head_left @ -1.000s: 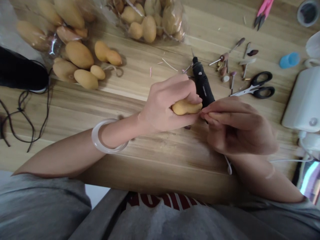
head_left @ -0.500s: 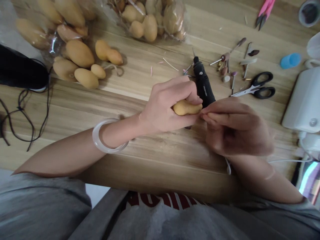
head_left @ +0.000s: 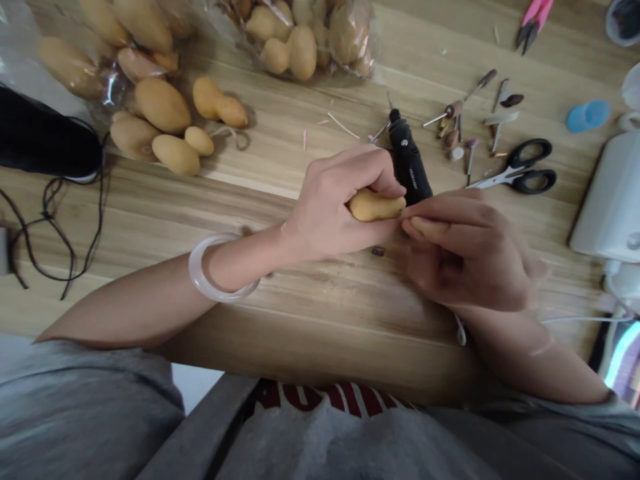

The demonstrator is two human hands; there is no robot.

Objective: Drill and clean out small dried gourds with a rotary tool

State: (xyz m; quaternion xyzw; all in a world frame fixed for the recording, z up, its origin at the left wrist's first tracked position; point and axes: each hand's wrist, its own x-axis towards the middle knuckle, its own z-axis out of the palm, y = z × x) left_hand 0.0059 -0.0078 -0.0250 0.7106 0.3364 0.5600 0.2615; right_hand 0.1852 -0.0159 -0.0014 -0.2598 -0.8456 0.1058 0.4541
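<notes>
A small tan gourd [head_left: 374,205] lies in my left hand [head_left: 334,203], fingers closed around its wide end and its narrow end pointing right. At that narrow tip, my right hand [head_left: 467,250] is closed in a pinch, thumb against forefinger; whatever it may hold is too small or hidden to make out. Just beyond both hands a black rotary tool [head_left: 410,157] rests on the wooden table, its thin bit pointing away from me. A tiny dark piece [head_left: 379,251] lies on the wood below my left fingers.
Clear bags of gourds [head_left: 300,50] and loose gourds [head_left: 177,152] occupy the far left. On the right are grinding bits [head_left: 453,113], black-handled scissors [head_left: 520,170], pink pliers [head_left: 533,23], a blue cup [head_left: 589,115] and a white box [head_left: 610,200]. Black cord [head_left: 50,217] trails at left.
Both hands stay together at the gourd's tip, with only slight movement of the right hand. The tiny dark piece on the table shows more fully. The whole view has shifted a little.
</notes>
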